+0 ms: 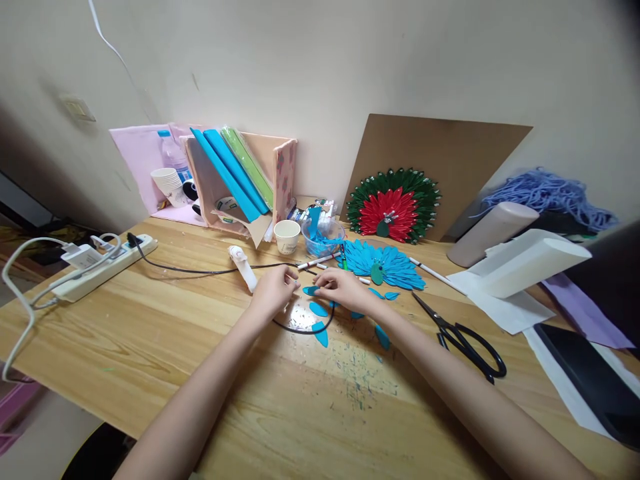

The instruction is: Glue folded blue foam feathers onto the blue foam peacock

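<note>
Taking the cup [287,238] as landmark, loose petals [321,339] lie nearest, spread over the counter [280,413] in front of it and to its right, one meeting the cord [300,332]. They look thin and light, probably soft and easily creased; lying flat, they offer little to grip, so an edge or tip seems best to lift. Closer to the cup, in front and slightly right, is the pinched petal [309,291]: the right hand [343,291] has thumb and fingers closed on its right end, a hold that should suit if kept gentle. The left hand [276,287], in front of the cup, has its fingertips drawn together; whether they grip anything, I cannot tell. Right of the cup lies the blue fan [397,265], whose layered tips would likely bend if pressed.
</note>
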The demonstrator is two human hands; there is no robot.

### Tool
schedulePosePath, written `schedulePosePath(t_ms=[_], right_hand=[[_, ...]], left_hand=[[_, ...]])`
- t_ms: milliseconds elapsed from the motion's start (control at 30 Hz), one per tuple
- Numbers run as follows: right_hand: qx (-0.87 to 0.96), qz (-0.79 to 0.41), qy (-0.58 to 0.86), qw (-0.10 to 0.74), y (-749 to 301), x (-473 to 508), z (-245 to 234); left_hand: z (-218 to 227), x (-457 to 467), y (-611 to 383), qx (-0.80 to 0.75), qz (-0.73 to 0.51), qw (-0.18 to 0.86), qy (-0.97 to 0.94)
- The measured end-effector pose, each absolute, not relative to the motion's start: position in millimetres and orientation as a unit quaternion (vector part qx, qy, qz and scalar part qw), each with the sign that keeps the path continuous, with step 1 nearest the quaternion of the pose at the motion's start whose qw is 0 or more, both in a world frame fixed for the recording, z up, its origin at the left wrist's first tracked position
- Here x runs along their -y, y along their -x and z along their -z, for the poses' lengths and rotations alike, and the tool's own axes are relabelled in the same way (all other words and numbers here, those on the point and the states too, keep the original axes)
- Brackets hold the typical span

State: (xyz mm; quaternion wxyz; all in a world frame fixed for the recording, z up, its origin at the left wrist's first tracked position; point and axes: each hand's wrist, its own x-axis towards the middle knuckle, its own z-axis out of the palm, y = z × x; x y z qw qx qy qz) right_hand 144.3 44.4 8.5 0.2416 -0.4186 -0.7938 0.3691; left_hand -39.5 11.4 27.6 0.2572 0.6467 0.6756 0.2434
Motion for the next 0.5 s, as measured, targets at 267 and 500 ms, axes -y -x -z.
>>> schedulePosePath(t_ms=[267, 500], right_hand=[[0.779, -0.415, 0.411, 0.228, -141.1, -35.7, -4.2], [0.581, -0.628, 0.406, 0.322, -149.8, -18.3, -20.3]], left_hand=[[-33.0, -11.7, 36.5, -0.619, -0.425, 0.308, -0.584], [-15.4, -11.7, 14.3, -0.478, -0.503, 0.499, -0.519]])
